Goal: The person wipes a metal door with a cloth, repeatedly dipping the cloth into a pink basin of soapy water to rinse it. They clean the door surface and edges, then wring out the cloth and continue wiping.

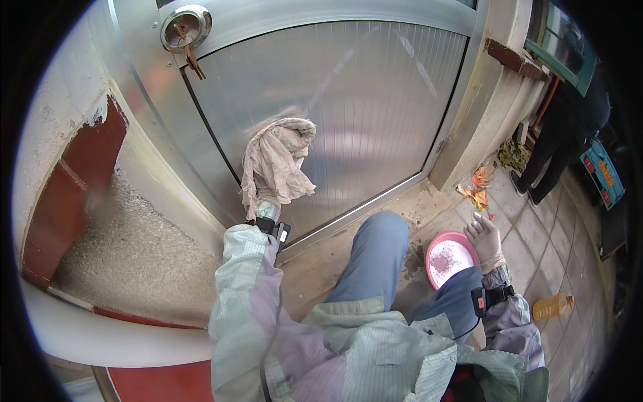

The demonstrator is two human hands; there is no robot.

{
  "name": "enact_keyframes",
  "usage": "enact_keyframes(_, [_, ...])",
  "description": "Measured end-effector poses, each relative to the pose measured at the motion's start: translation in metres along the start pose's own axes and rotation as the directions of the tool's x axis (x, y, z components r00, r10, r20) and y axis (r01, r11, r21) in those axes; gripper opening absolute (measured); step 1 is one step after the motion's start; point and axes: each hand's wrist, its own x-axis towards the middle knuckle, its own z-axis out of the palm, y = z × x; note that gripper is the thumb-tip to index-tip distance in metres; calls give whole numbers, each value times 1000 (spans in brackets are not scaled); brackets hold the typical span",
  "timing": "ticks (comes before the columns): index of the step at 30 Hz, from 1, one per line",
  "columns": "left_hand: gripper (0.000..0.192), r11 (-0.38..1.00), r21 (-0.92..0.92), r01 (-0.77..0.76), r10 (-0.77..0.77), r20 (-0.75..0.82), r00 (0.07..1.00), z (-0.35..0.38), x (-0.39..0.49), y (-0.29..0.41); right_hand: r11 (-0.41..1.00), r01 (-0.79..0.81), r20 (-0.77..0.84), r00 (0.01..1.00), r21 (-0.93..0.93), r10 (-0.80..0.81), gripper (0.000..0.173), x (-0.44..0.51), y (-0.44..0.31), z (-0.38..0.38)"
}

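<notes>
A crumpled, pale, stained cloth (281, 158) lies against the lower panel of a metal door (361, 110). It drapes over my left hand (267, 193) and hides the fingers, so their grip does not show. To the right, my right hand (486, 240) seems to wear a thin pale glove; it hovers beside a pink basin (428, 259), fingers extended and holding nothing. Whitish, foamy liquid with a darker patch fills the basin. Keys (191, 60) hang from the round lock at the door's upper left.
A yellowish plastic bottle (550, 306) lies on the paving at right. Orange and gold scraps (477, 188) are near the door pillar (464, 120). Another person (557, 135) stands at upper right, by a blue-green vehicle part (603, 171). A rough wall with red trim (55, 231) borders the left.
</notes>
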Motion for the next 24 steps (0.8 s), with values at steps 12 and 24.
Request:
enact_keyframes(12, [45,995,56,84,-92,164,982,3,-43,-9,997,-72,104,992,-7,72,27,44,36,32])
enact_keyframes(24, [50,933,72,-353,328,236,915,45,99,164,935,-289,79,957,206,278,23,113,112,55])
